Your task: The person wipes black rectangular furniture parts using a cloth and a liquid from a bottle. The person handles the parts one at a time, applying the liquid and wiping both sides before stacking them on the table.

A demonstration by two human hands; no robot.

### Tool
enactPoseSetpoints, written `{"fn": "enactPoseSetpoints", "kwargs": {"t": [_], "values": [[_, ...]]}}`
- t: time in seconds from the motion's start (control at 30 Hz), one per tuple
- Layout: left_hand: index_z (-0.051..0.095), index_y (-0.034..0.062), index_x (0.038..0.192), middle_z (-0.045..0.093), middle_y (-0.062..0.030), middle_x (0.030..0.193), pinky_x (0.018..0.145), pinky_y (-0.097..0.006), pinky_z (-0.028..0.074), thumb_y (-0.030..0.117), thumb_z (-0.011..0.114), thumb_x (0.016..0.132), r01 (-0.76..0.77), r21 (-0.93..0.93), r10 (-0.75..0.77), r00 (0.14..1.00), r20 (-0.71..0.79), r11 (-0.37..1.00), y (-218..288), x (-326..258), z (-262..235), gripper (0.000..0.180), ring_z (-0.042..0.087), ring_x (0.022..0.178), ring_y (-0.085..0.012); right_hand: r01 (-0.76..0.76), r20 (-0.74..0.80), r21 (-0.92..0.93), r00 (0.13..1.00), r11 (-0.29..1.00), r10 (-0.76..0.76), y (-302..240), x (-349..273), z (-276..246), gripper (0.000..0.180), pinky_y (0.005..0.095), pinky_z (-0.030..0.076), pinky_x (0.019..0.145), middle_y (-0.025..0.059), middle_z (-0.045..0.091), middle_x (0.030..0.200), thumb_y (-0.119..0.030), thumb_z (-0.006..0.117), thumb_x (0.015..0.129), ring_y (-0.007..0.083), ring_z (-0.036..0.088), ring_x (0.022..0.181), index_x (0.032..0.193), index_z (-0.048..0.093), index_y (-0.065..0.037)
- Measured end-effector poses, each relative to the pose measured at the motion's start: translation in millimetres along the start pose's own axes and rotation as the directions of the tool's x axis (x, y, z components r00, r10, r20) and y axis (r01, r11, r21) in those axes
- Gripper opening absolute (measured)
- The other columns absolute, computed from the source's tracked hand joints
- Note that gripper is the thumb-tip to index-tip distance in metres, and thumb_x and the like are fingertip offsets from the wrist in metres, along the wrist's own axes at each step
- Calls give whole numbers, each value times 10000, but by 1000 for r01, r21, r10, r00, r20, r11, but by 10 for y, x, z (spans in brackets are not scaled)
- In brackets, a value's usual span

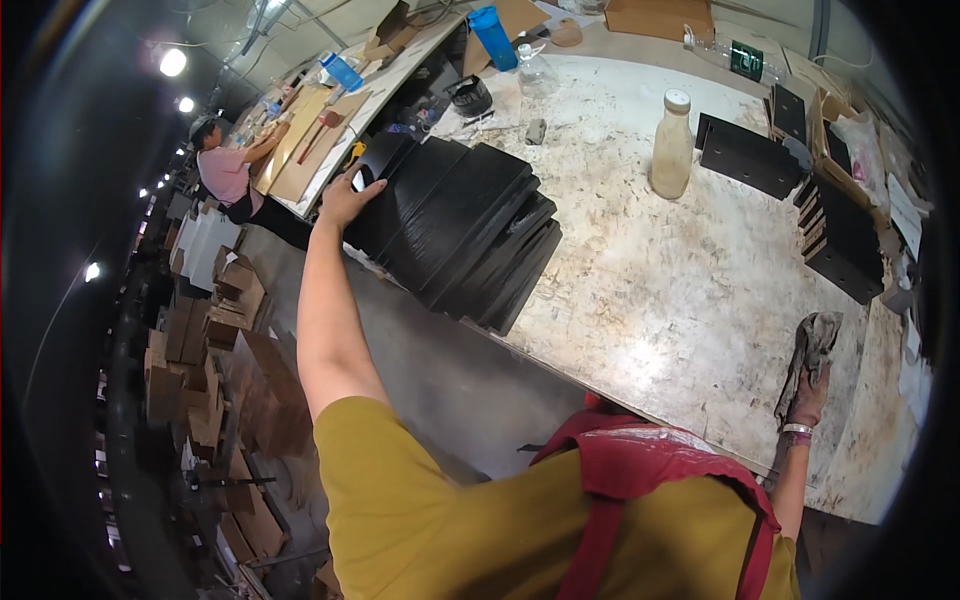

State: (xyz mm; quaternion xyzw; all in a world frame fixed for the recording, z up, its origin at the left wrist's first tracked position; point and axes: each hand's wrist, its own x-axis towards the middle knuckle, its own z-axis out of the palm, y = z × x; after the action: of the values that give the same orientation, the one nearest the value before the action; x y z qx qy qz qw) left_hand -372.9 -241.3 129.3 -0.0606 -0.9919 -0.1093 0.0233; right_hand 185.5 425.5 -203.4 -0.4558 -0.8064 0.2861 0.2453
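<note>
At the left edge of the worktable, a stack of flat black panels (440, 215) lies slightly fanned, its layers stepping out to the right. My left hand (347, 198) grips the far left end of an upper panel, thumb on its top face and the other fingers partly hidden along the edge. Far to the right, my right hand (808, 398) is closed around a crumpled, stained grey rag (812, 345) on the tabletop near the front edge.
The worktable (640, 290) is white and smudged. On it stand a cloudy bottle (672, 145), a blue bottle (492, 38) and a black tub (469, 96). Drilled black boards (750, 157) and stacked black blocks (843, 240) sit right. Another person (225, 170) works at a far-left bench.
</note>
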Motion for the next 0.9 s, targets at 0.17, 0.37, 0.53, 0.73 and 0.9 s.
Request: {"fn": "enactPoseSetpoints", "kwargs": {"t": [0.17,0.37,0.53,0.73,0.9], "values": [[532,11,1252,546,-237,1228,964,-413,415,412,698,806,-388,116,392,779,-489,914,233,-27,-185,622,526,1133,-373,-2,-11,41,1000,999,2,136,38,29,543,345,406,1006,175,416,1403,-68,596,897,270,418,1266,1390,376,-5],[608,-1,778,665,-111,978,838,-321,468,-5,466,828,-718,-497,608,687,-398,487,2453,-1436,208,150,613,902,-215,-101,-28,-5,995,995,101,-203,-69,-93,571,336,356,1051,178,437,1390,12,619,865,272,434,1261,1378,370,27],[606,-13,940,610,-167,909,761,-401,479,203,564,862,-606,-735,857,512,-65,306,3972,-1587,1598,234,607,840,-305,1,-22,-57,1000,998,-3,124,-86,76,606,367,317,1070,230,440,1390,-178,626,892,339,424,1283,1395,365,37],[335,-35,1394,281,-283,1451,1151,-489,161,357,624,799,-953,-33,931,300,-208,300,5158,-798,3143,769,217,1380,-413,-55,-76,-162,996,985,43,-309,-278,19,586,389,339,1065,191,462,1386,-245,654,861,332,434,1278,1356,445,-11],[297,-29,1406,274,-302,1439,1128,-452,243,193,711,731,-779,-394,776,593,-213,487,5217,-544,3399,822,286,1340,-436,38,-112,-209,992,977,-63,-508,-325,-55,594,389,399,1019,172,521,1322,-227,730,777,339,488,1222,1295,518,-30]]}}
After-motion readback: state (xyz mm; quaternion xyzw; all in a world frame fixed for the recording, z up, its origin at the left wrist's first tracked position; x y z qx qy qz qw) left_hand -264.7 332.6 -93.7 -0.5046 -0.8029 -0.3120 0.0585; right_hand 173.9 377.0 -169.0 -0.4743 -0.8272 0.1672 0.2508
